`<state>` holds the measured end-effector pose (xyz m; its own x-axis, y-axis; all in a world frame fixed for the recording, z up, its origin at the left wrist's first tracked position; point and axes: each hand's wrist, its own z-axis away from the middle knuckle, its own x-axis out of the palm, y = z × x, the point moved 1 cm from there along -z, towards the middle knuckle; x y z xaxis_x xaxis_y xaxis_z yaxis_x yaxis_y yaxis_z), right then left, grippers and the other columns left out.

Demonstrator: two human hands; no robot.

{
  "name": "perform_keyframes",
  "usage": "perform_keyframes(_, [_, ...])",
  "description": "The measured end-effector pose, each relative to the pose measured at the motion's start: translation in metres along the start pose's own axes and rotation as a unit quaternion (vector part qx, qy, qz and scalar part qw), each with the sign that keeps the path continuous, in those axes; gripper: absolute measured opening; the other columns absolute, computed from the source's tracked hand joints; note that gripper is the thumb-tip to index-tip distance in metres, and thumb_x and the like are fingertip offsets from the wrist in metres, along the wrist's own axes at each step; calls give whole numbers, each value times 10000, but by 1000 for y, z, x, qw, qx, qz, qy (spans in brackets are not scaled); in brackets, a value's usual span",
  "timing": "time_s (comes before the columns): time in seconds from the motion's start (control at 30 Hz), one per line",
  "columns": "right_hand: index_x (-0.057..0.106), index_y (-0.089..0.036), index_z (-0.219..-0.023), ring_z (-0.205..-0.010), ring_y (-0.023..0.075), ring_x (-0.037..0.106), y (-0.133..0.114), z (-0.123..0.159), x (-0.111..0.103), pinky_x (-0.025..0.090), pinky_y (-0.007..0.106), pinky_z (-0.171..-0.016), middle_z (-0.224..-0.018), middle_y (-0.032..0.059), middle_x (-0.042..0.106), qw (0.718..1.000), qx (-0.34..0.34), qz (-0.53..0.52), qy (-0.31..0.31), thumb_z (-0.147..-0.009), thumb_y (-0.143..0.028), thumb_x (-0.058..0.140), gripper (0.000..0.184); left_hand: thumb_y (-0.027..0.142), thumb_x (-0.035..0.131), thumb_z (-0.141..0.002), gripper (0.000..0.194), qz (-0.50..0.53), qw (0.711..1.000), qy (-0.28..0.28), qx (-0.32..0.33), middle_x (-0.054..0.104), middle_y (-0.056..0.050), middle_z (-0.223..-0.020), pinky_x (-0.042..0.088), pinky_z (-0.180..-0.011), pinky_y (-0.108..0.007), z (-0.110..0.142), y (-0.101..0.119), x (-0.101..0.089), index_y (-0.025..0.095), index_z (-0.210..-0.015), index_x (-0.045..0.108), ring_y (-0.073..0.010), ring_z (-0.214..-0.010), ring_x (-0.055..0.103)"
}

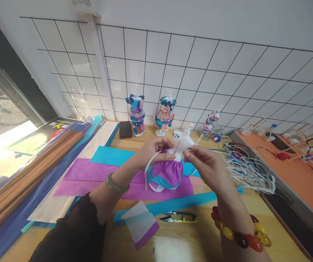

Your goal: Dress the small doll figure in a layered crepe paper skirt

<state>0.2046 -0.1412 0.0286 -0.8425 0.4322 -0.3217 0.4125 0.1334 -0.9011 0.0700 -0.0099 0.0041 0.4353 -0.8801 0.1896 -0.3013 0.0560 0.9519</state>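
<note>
A small white dress-form mannequin (184,141) stands in front of me, wearing a purple and blue skirt (170,173) of gathered paper or cloth. Around its waist runs a thin white ribbon (149,165), one end curling down on the left. My left hand (160,151) pinches the ribbon between thumb and fingers against the left of the waist. On the other side, my right hand (204,160) is closed on the ribbon close to the body. Below the skirt lie thread snips (179,217) and a white, blue and purple piece of material (140,225).
Purple strips (88,171) and a blue strip (167,204) lie on the table. Rolled brown material (33,171) is at left. Behind stand dressed mannequins (165,115) and a phone (125,129). Tangled cords (246,167) lie beside an orange tray (287,160); another phone (290,222) lies at right.
</note>
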Motion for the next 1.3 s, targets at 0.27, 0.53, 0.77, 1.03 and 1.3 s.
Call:
perform_keyframes(0.27, [719, -189, -859, -638, 161, 591, -6, 0, -4, 485, 280, -604, -671, 23, 655, 997, -23, 72, -22, -820, -396, 591, 246, 336, 780, -646, 379, -13, 998, -62, -20, 603, -28, -847, 462, -725, -262, 4, 3, -5, 151, -858, 527, -117, -778, 585])
perform_keyframes(0.53, [728, -215, -979, -742, 203, 647, 0, 1, 3, 480, 326, -681, -844, 50, 731, 971, -82, 219, 55, -857, -330, 556, 240, 376, 677, -747, 328, -261, 962, -28, 71, 614, -71, -1069, 349, -1001, -374, 5, 9, -12, 170, -986, 589, -210, -1083, 543])
perform_keyframes(0.77, [721, -174, -965, -793, 240, 657, -3, 5, 13, 468, 360, -705, -876, 87, 738, 934, -133, 316, 101, -879, -317, 534, 250, 436, 705, -691, 430, -331, 941, 50, 47, 604, -53, -1097, 385, -931, -355, 8, 14, 3, 190, -1022, 581, -226, -1049, 539])
perform_keyframes(1.03, [676, -150, -1019, -816, 245, 621, -7, 10, 21, 454, 378, -738, -884, 87, 722, 899, -202, 382, 79, -916, -246, 456, 261, 400, 756, -637, 415, -320, 943, 79, 42, 614, -32, -945, 389, -840, -339, 4, 8, 1, 166, -917, 558, -182, -884, 555])
perform_keyframes(1.3, [664, -147, -1007, -740, 232, 639, -13, 12, 17, 462, 353, -676, -817, 87, 705, 905, -137, 379, 139, -884, -312, 529, 246, 398, 752, -651, 403, -256, 961, 89, 51, 615, -37, -926, 407, -795, -309, 3, 4, 0, 168, -919, 557, -161, -865, 557])
